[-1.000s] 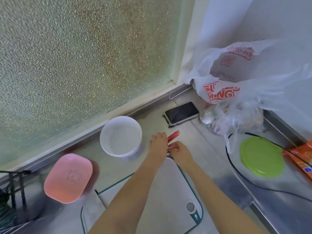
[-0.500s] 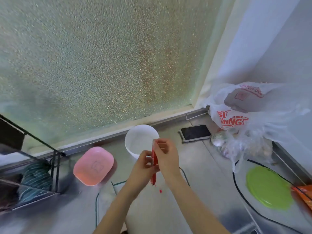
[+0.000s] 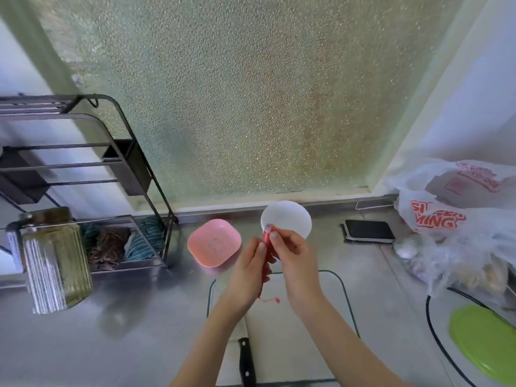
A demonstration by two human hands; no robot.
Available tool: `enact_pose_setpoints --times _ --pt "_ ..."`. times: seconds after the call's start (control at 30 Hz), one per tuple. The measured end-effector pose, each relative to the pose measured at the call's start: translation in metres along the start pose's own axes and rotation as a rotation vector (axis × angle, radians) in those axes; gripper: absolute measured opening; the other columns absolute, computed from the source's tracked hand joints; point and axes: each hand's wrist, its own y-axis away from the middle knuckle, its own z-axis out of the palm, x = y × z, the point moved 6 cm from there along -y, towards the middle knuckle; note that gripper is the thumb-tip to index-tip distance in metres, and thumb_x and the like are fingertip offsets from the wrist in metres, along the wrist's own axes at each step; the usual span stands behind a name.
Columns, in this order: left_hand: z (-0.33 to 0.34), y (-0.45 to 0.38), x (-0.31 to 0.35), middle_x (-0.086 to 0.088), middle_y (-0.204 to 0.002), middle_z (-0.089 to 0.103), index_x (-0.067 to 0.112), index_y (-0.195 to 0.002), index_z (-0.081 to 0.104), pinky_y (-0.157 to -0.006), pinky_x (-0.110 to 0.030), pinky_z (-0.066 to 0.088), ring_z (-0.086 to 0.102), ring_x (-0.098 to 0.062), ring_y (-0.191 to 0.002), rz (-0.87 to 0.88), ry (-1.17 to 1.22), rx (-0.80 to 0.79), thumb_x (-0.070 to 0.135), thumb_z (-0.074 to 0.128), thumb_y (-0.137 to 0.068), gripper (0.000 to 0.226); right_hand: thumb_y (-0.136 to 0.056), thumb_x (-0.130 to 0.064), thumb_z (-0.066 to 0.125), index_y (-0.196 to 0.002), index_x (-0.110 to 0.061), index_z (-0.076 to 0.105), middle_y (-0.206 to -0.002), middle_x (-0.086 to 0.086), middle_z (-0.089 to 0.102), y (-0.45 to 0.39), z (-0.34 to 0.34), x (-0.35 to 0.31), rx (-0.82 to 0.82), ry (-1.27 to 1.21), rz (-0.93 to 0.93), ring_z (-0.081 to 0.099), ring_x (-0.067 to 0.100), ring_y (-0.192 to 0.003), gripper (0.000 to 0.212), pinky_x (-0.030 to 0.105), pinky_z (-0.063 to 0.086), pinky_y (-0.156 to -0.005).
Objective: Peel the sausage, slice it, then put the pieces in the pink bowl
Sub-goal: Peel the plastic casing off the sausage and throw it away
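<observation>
A thin sausage in a red wrapper [image 3: 266,238] stands upright between both hands, above the white cutting board [image 3: 304,328]. My left hand [image 3: 248,272] grips its lower part. My right hand [image 3: 293,255] pinches it near the top end. A loose red strip [image 3: 270,300] hangs below the hands. The pink bowl [image 3: 213,243] sits on the counter just left of the hands. A black knife handle [image 3: 247,364] lies on the board's near left edge; its blade is hidden.
A white round bowl [image 3: 290,217] stands behind the hands, a phone [image 3: 368,231] to its right. Plastic bags [image 3: 458,219] and a green lid [image 3: 485,344] fill the right side. A black wire rack [image 3: 111,191] and a ribbed jar [image 3: 55,263] stand at the left.
Both hands picked the sausage up from the counter near the phone and raised it upright over the board. The view tilted up and left, bringing in the rack and jar.
</observation>
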Motion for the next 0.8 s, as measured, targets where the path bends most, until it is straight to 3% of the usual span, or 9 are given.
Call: enact_pose_setpoints --times 0.13,0.3,0.5,0.7,0.8 --pt "-0.009 0.016 -0.001 0.01 -0.069 0.055 0.017 -0.082 0.049 -0.063 -0.03 0.044 0.049 -0.008 -0.061 0.003 -0.01 0.044 0.024 0.033 -0.101 0.026 -0.09 -0.018 0.062 -0.096 -0.024 0.074 -0.072 -0.007 0.069 0.014 0.008 0.007 -0.036 0.01 0.001 0.059 0.011 -0.069 0.015 0.037 0.048 -0.066" --pt "-0.018 0.022 -0.009 0.009 -0.069 0.057 0.015 -0.084 0.048 -0.061 -0.028 0.042 0.048 -0.007 -0.06 -0.063 0.064 0.09 0.021 0.033 -0.101 0.023 -0.087 -0.019 0.063 -0.088 -0.023 0.075 -0.073 0.003 0.068 0.021 0.017 0.01 -0.044 0.034 0.046 0.06 0.018 -0.072 0.013 0.039 0.046 -0.066" --pt "-0.02 0.024 -0.022 0.012 -0.069 0.061 0.017 -0.083 0.049 -0.058 -0.025 0.044 0.05 -0.003 -0.056 -0.099 0.089 0.067 0.025 0.036 -0.1 0.023 -0.084 -0.021 0.065 -0.076 -0.028 0.076 -0.068 -0.005 0.074 0.022 0.016 0.005 -0.037 0.098 0.048 0.07 0.014 -0.071 0.015 0.028 0.053 -0.066" --pt "-0.013 0.018 -0.021 0.018 -0.061 0.062 0.019 -0.079 0.05 -0.059 -0.027 0.046 0.052 -0.004 -0.056 -0.082 0.113 0.04 0.023 0.036 -0.1 0.025 -0.083 -0.02 0.067 -0.081 -0.025 0.077 -0.072 -0.009 0.075 0.02 0.011 -0.003 -0.025 0.063 0.026 0.071 0.01 -0.073 0.011 0.016 0.051 -0.061" --pt "-0.011 0.016 -0.018 0.016 -0.063 0.064 0.017 -0.084 0.053 -0.059 -0.026 0.048 0.054 -0.002 -0.056 -0.074 0.112 0.047 0.025 0.035 -0.1 0.025 -0.084 -0.02 0.067 -0.081 -0.025 0.076 -0.071 -0.009 0.075 0.016 0.008 -0.006 -0.02 0.074 0.022 0.071 0.011 -0.074 0.011 0.017 0.05 -0.062"
